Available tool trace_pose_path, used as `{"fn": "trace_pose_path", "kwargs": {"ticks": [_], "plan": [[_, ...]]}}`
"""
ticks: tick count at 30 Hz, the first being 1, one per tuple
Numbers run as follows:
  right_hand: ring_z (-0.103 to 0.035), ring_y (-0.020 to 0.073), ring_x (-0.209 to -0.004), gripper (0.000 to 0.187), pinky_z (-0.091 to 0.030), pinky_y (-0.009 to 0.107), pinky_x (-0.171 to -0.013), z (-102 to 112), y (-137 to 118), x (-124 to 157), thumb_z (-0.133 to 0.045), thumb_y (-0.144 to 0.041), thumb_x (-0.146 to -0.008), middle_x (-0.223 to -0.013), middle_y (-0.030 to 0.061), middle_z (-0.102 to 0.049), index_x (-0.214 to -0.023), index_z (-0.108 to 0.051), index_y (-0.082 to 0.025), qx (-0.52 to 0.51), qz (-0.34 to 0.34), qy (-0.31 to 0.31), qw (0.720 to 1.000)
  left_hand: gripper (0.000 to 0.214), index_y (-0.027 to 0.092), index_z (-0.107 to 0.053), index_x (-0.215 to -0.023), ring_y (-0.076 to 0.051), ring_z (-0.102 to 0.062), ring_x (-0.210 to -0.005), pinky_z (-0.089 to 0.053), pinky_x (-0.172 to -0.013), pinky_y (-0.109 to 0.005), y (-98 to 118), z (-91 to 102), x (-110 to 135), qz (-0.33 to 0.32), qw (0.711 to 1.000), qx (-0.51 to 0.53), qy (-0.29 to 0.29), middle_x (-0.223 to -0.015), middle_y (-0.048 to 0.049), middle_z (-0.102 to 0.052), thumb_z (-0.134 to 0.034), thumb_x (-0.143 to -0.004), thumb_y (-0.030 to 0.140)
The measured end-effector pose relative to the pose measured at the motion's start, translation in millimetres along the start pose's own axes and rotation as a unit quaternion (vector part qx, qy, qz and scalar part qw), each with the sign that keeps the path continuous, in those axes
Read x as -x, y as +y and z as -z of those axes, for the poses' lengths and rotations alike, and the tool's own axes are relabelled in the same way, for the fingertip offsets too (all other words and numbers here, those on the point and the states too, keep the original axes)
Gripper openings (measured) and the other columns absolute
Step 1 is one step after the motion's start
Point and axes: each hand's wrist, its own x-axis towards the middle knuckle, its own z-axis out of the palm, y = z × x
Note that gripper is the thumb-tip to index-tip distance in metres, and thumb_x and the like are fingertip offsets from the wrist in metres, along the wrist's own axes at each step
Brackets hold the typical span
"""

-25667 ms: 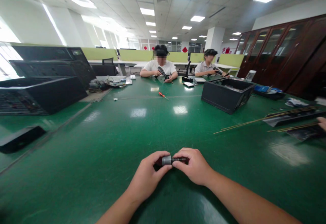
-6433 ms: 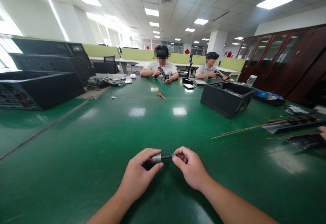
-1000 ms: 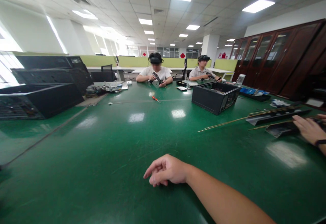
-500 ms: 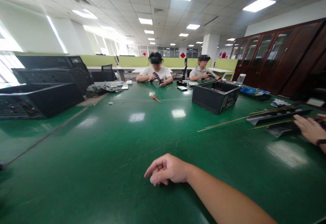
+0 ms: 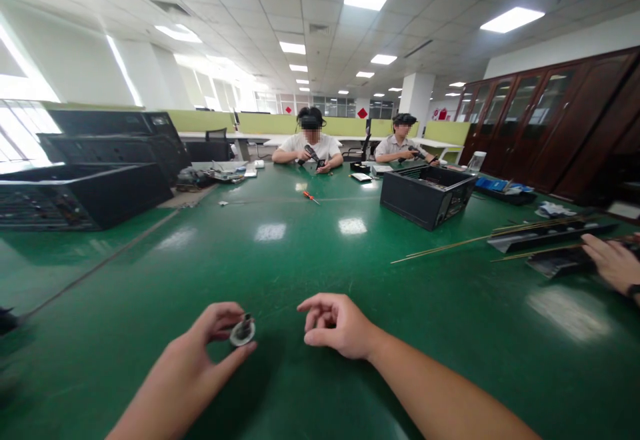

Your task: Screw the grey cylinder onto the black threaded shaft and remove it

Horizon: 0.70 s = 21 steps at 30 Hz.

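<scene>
My left hand [image 5: 205, 343] has come in over the near part of the green table [image 5: 280, 253]. Between its thumb and fingertips it grips a small round metal part [image 5: 243, 332] with a pale rim and a darker raised middle; its exact kind is too blurred to tell. To the right, my right hand [image 5: 337, 323] hovers or rests just above the tabletop, which I cannot tell apart. Its fingers are loosely bent, thumb apart from them, with nothing between. A gap separates the two hands.
An orange screwdriver [image 5: 311, 198] lies mid-table. A black computer case [image 5: 427, 193] stands right of it, and more cases [image 5: 85, 193] are at left. Thin brass rods [image 5: 440, 249] lie by a co-worker's hand [image 5: 613, 260]. Two people [image 5: 311, 150] sit opposite.
My left hand has entered from the lower left, bringing the small round metal part. My right hand has shifted slightly right and up, still loosely curled.
</scene>
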Motion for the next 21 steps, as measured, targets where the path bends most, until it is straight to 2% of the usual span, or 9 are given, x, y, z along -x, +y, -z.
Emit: {"fn": "trace_pose_path", "kwargs": {"ticks": [2, 4, 7, 14, 21], "plan": [[-0.053, 0.0081, -0.064, 0.057, -0.044, 0.024, -0.06, 4, 1, -1, -0.074, -0.015, -0.068, -0.094, 0.0007, -0.064, -0.123, -0.061, -0.02, 0.09, 0.046, 0.06, 0.993, 0.028, 0.023, -0.059, -0.095, -0.025, -0.072, -0.082, -0.058, -0.078, -0.036, 18, -23.0, -20, -0.036, 0.997, 0.035, -0.055, -0.088, -0.0026, -0.073, -0.07, -0.077, 0.042], [-0.057, 0.0104, -0.072, 0.066, -0.046, 0.025, -0.065, 7, 3, -2, -0.069, -0.009, -0.067, -0.101, 0.0016, -0.063, -0.13, -0.055, -0.023, 0.168, 0.063, 0.104, 0.978, 0.022, 0.023, -0.06, -0.095, -0.023, -0.07, -0.082, -0.058, -0.077, -0.033, 28, -42.2, -35, -0.05, 0.994, 0.056, -0.085, -0.089, -0.0022, -0.073, -0.069, -0.078, 0.035], [-0.058, 0.0139, -0.081, 0.073, -0.047, 0.027, -0.069, 9, 7, -3, -0.068, -0.008, -0.066, -0.109, 0.0028, -0.062, -0.135, -0.049, -0.025, 0.224, 0.066, 0.143, 0.962, 0.021, 0.022, -0.064, -0.099, -0.022, -0.069, -0.085, -0.056, -0.08, -0.032, 26, -60.1, -45, -0.058, 0.992, 0.065, -0.093, -0.094, -0.0021, -0.073, -0.067, -0.079, 0.028], [-0.06, 0.0142, -0.08, 0.07, -0.05, 0.029, -0.077, 7, 11, -11, -0.068, -0.009, -0.064, -0.108, 0.0015, -0.062, -0.13, -0.051, -0.024, 0.252, 0.062, 0.164, 0.952, 0.025, 0.023, -0.07, -0.105, -0.023, -0.067, -0.092, -0.053, -0.087, -0.035, 0, -70.9, -43, -0.089, 0.989, 0.077, -0.089, -0.101, -0.0037, -0.074, -0.068, -0.081, 0.029], [-0.06, 0.0158, -0.079, 0.057, -0.051, 0.03, -0.079, 3, 8, -16, -0.066, -0.008, -0.064, -0.103, 0.0013, -0.064, -0.118, -0.058, -0.024, 0.319, 0.055, 0.165, 0.932, 0.026, 0.025, -0.071, -0.107, -0.023, -0.067, -0.095, -0.053, -0.088, -0.035, 0, -73.6, -45, -0.099, 0.985, 0.113, -0.089, -0.103, -0.0046, -0.073, -0.067, -0.081, 0.024]]}}
